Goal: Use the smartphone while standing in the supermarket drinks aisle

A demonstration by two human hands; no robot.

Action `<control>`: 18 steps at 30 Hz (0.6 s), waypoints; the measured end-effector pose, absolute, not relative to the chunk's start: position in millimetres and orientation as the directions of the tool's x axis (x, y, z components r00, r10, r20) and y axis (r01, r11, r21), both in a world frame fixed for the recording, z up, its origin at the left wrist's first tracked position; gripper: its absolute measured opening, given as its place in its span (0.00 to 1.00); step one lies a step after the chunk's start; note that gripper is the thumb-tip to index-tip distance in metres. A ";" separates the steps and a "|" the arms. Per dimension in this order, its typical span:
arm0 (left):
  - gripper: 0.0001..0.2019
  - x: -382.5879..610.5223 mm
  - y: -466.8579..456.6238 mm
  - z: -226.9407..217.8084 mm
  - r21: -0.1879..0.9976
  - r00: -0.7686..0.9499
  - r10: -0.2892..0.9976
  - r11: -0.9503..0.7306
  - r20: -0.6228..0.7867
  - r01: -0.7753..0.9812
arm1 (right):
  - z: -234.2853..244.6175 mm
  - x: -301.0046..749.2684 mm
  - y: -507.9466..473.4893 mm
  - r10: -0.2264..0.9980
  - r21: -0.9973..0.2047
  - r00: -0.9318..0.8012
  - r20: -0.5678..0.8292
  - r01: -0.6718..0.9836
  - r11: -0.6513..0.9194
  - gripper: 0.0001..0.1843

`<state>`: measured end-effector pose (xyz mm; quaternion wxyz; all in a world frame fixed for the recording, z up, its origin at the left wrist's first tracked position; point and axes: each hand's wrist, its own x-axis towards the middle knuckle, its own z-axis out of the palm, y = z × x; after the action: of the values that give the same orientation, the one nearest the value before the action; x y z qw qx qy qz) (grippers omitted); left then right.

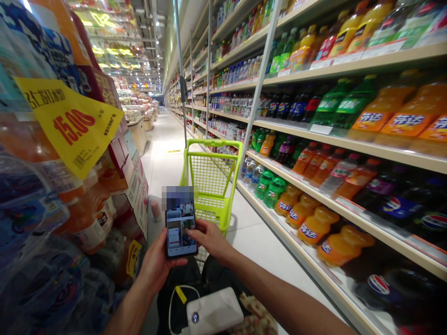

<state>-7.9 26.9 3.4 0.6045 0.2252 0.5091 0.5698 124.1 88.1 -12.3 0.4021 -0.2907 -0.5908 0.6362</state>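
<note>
A smartphone with a lit screen of picture tiles is upright in front of me, its top part blurred out. My left hand is closed around the phone's left and lower edge. From the right, my right hand reaches over the screen, thumb at the glass and the other fingers curled near the phone's right edge. Below the hands, a white power bank with a white cable lies on my lap. Just beyond the phone stands a lime-green shopping cart.
Shelves of soft drink bottles run along the right side. Stacked drink packs and cartons rise close on the left, with a yellow price sign jutting out. A pale tiled aisle stretches ahead between them.
</note>
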 end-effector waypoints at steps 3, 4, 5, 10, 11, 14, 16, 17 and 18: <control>0.13 -9.0 26.0 2.6 0.856 -0.169 0.920 0.246 -0.354 -0.455 | -11.0 121.0 88.8 0.866 -0.988 -0.490 0.100 -0.155 0.026 0.13; 0.13 -9.3 25.8 2.5 0.856 -0.168 0.920 0.245 -0.353 -0.456 | -10.2 120.8 88.8 0.870 -0.990 -0.484 0.088 -0.137 0.023 0.12; 0.13 -9.6 25.6 2.4 0.855 -0.168 0.921 0.244 -0.352 -0.458 | -9.3 120.9 88.8 0.876 -0.993 -0.477 0.069 -0.114 0.017 0.12; 0.15 -10.8 25.6 3.1 0.853 -0.168 0.920 0.245 -0.355 -0.461 | -5.7 123.5 90.2 0.902 -0.999 -0.432 -0.013 -0.037 -0.032 0.14; 0.15 -11.0 25.7 3.4 0.853 -0.167 0.920 0.245 -0.355 -0.461 | -5.5 123.7 90.7 0.903 -0.999 -0.429 -0.013 -0.037 -0.032 0.14; 0.16 -11.2 26.2 4.5 0.848 -0.152 0.923 0.248 -0.354 -0.467 | -5.7 123.0 92.1 0.901 -0.999 -0.434 -0.013 -0.041 -0.034 0.14; 0.16 -11.2 26.4 5.1 0.844 -0.146 0.921 0.256 -0.361 -0.471 | -6.0 122.1 92.7 0.893 -0.998 -0.449 -0.007 -0.052 -0.034 0.14; 0.16 -11.2 26.4 5.4 0.843 -0.149 0.919 0.259 -0.365 -0.471 | -6.1 121.8 92.9 0.889 -0.998 -0.457 -0.001 -0.060 -0.032 0.13; 0.16 -11.2 26.4 5.5 0.843 -0.152 0.918 0.259 -0.367 -0.471 | -6.2 121.6 93.1 0.885 -0.997 -0.466 0.009 -0.071 -0.027 0.13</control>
<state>-11.2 26.4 5.5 0.6122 0.2214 0.5046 0.5671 121.6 93.1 -6.2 0.3816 -0.3485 -0.5839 0.6260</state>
